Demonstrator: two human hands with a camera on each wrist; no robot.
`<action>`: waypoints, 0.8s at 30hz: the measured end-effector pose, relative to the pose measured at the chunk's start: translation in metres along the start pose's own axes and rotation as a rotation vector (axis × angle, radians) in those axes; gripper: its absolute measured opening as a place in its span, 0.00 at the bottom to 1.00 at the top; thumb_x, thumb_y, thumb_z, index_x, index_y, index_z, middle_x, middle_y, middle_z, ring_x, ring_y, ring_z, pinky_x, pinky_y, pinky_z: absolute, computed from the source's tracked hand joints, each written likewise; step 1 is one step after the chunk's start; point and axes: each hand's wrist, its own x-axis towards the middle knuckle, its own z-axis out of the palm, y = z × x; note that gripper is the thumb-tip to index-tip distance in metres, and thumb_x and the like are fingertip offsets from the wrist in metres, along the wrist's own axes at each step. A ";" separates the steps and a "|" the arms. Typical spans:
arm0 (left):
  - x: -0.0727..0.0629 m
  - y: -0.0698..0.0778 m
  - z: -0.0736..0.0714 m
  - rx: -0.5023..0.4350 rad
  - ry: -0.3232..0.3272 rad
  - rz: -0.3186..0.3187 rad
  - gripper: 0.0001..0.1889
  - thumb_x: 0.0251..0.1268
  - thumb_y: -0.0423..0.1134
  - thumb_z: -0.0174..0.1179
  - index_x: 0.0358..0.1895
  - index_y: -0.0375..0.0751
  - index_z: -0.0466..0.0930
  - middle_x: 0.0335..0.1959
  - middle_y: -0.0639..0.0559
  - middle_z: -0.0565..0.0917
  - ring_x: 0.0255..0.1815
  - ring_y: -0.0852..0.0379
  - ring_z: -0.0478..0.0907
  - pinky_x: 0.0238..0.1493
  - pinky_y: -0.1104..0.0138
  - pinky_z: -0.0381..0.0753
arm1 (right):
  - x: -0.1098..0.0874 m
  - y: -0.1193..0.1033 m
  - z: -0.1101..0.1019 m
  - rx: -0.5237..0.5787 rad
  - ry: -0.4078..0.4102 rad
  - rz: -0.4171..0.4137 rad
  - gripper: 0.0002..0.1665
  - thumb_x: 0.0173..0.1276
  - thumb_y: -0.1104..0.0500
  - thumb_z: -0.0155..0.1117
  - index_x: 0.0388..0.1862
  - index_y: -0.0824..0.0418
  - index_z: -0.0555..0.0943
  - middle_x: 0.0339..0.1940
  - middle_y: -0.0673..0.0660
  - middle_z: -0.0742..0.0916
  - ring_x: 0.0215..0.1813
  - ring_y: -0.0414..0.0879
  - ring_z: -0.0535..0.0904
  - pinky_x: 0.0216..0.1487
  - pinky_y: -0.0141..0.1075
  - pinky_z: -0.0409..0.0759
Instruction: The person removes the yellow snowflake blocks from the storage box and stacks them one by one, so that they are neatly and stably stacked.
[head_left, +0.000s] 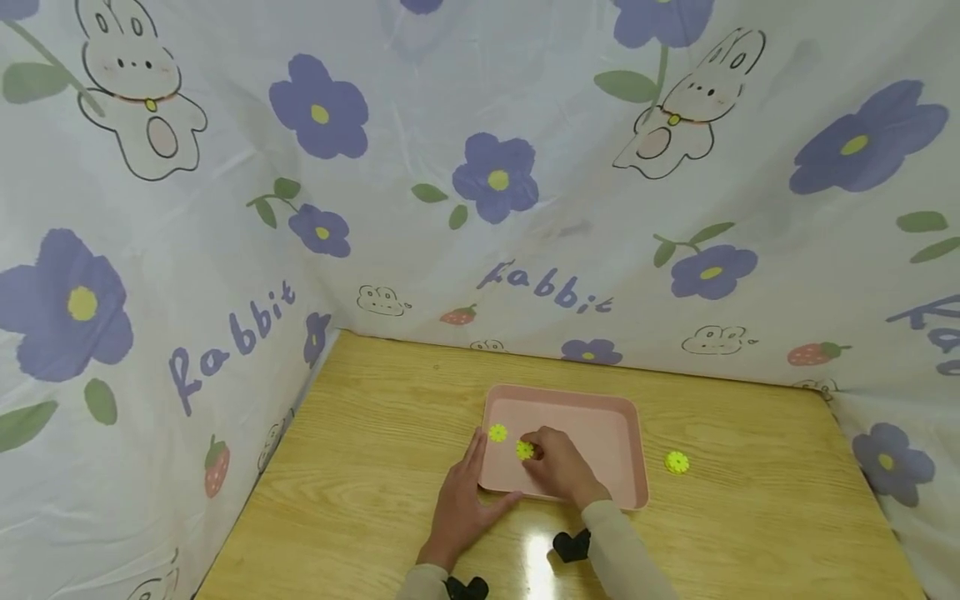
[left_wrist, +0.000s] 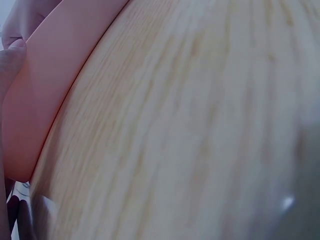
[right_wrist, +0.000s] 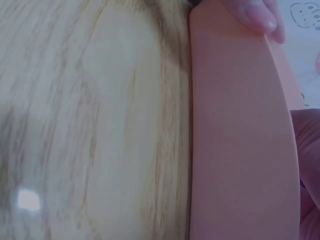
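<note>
The shallow pink tray (head_left: pixel 607 450) lies on the table. My left hand (head_left: pixel 461 504) rests on its near left corner, fingers straight along the left side and thumb along the near edge. In the right wrist view, the left thumb (right_wrist: pixel 257 17) touches the tray's rim. My right hand (head_left: pixel 561 467) reaches over the near edge and pinches a yellow flower-shaped disc (head_left: pixel 524 450) inside the tray. Left of it, another yellow flower-shaped disc (head_left: pixel 498 432) lies in the tray. Both wrist views show mostly the tray's outer wall, which hides the pinched disc.
To the right of the tray, several yellow flower-shaped discs (head_left: pixel 677 462) lie in a small pile on the wooden table (head_left: pixel 360 442). A white cloth (head_left: pixel 405 275) with rabbits and purple flowers hangs behind the table and at both sides.
</note>
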 end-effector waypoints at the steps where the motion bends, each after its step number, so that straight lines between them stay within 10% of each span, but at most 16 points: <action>1: 0.000 0.000 0.000 0.001 0.000 0.001 0.57 0.61 0.73 0.63 0.85 0.44 0.51 0.86 0.53 0.52 0.73 0.41 0.70 0.71 0.42 0.69 | -0.001 0.001 -0.001 -0.003 0.002 0.002 0.20 0.65 0.67 0.75 0.56 0.69 0.86 0.37 0.54 0.85 0.36 0.42 0.79 0.38 0.35 0.82; 14: 0.000 0.002 0.004 0.008 0.006 0.012 0.58 0.60 0.73 0.64 0.84 0.43 0.51 0.85 0.52 0.53 0.74 0.41 0.70 0.70 0.41 0.70 | -0.031 0.008 -0.037 0.041 0.277 0.076 0.20 0.65 0.58 0.78 0.55 0.59 0.87 0.39 0.49 0.85 0.34 0.38 0.77 0.37 0.36 0.80; 24: 0.001 0.002 0.000 0.002 0.023 0.025 0.57 0.61 0.70 0.66 0.84 0.40 0.53 0.85 0.49 0.55 0.74 0.41 0.70 0.70 0.41 0.70 | -0.087 0.064 -0.101 0.008 0.560 0.247 0.25 0.69 0.57 0.75 0.60 0.68 0.83 0.50 0.63 0.82 0.40 0.50 0.81 0.37 0.38 0.80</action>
